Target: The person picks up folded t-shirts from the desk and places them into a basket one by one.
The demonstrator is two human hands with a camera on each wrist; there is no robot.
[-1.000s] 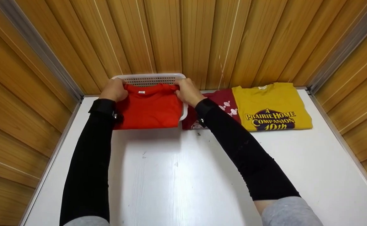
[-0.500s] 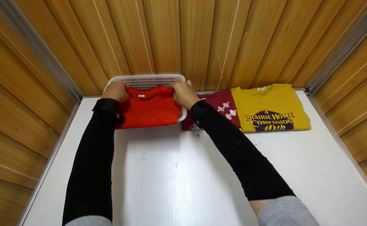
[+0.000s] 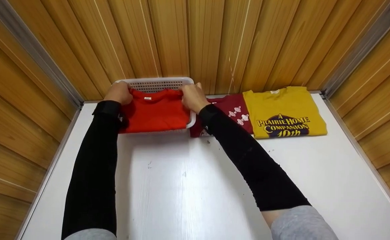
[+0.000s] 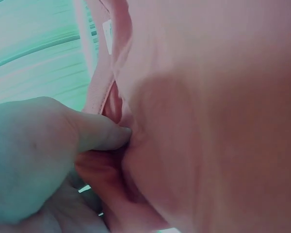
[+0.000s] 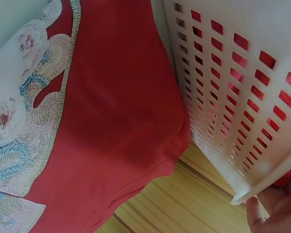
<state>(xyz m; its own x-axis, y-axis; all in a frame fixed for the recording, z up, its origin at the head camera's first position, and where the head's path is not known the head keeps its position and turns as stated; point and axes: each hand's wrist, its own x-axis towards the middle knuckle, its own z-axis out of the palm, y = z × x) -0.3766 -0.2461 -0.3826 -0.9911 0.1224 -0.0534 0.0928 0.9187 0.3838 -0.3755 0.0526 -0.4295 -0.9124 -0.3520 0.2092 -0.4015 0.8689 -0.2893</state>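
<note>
A folded red T-shirt (image 3: 154, 111) lies over the white plastic basket (image 3: 161, 80) at the back left in the head view, its collar toward the wall. My left hand (image 3: 118, 92) grips its left shoulder; in the left wrist view the thumb (image 4: 104, 132) pinches the cloth, which looks pink there. My right hand (image 3: 193, 96) holds the right shoulder at the basket's right rim. In the right wrist view only a few fingers (image 5: 276, 208) show beside the rim, with red cloth behind the basket's holes. The rest of that hand is out of frame.
Right of the basket lies a folded maroon T-shirt (image 3: 233, 110) with a pale floral pattern, partly behind my right wrist. A folded yellow T-shirt (image 3: 285, 111) with printed lettering adjoins it. Wood-look panels (image 3: 205, 40) enclose the white table (image 3: 168, 186) at the back and sides.
The red T-shirt's front edge has drawn back, so a strip of the basket's front shows below it. Both hands keep their hold. The head view has shifted slightly.
</note>
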